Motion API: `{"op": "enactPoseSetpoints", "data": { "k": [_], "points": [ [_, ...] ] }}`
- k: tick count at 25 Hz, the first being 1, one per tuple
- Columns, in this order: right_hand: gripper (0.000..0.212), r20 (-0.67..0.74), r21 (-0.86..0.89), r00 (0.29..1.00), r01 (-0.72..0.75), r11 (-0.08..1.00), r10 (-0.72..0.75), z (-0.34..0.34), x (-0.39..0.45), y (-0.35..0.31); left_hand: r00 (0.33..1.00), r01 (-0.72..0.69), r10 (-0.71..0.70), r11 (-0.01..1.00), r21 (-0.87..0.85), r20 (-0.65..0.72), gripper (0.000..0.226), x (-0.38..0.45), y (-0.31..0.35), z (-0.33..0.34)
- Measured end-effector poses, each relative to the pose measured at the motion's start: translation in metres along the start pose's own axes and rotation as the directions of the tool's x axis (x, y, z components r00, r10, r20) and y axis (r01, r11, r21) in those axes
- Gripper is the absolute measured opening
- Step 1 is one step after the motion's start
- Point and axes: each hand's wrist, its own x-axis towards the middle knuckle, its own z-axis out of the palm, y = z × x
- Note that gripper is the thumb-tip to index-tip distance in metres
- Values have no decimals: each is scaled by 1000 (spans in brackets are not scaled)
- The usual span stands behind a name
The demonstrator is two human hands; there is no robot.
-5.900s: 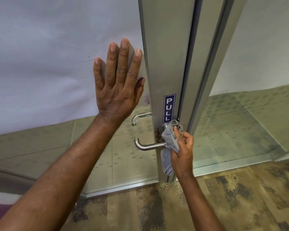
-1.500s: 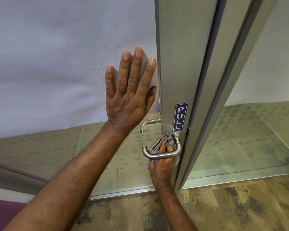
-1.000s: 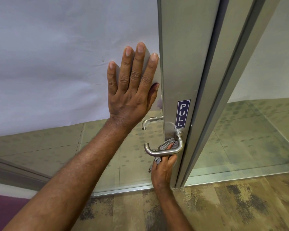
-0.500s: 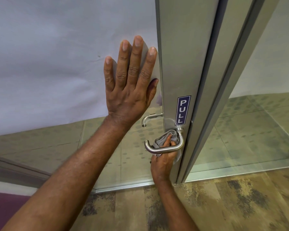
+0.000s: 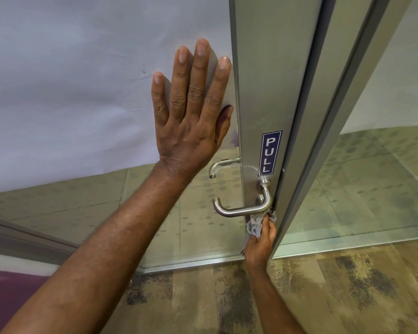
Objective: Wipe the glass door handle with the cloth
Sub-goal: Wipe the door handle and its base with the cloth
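A brushed steel lever handle (image 5: 241, 209) sticks out from the metal stile of the glass door (image 5: 263, 92), below a blue PULL sticker (image 5: 270, 152). My right hand (image 5: 260, 244) grips a bunched grey cloth (image 5: 255, 225) and holds it against the underside of the handle's right bend, close to the stile. My left hand (image 5: 191, 116) lies flat with fingers spread on the frosted glass just left of the stile, above the handle.
A second lever (image 5: 221, 165) shows through the glass on the far side of the door. The fixed metal frame (image 5: 348, 92) stands right of the stile, with a glass panel beyond. Mottled brown carpet (image 5: 323, 285) covers the floor below.
My right hand has dropped with the cloth from inside the handle's loop to below its right bend. The left hand stays pressed on the glass.
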Motion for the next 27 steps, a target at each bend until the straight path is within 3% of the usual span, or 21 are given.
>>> {"op": "enactPoseSetpoints", "data": {
  "k": [2,6,10,15,20,27],
  "points": [
    [70,-32,125,993,-111,986,116,1,3,-5,1000,2,-2,1000,-6,3,52,0,0,1],
    [45,-97,312,972,-173,934,212,-1,10,-16,1000,14,-14,1000,-1,3,53,0,-2,2],
    [33,-138,387,975,-111,915,176,-12,14,-25,1000,4,-4,1000,-2,7,52,-1,0,2],
    [40,-166,422,977,-54,905,136,-30,13,-43,1000,-1,1,1000,-1,-5,52,0,0,2],
    [52,-147,463,986,135,876,-75,-54,20,-87,1000,4,-4,1000,-4,-10,53,0,-1,2],
    [45,-131,523,987,144,840,-88,-67,23,-97,1000,1,-1,1000,-15,-21,55,1,1,0]
  ]
}}
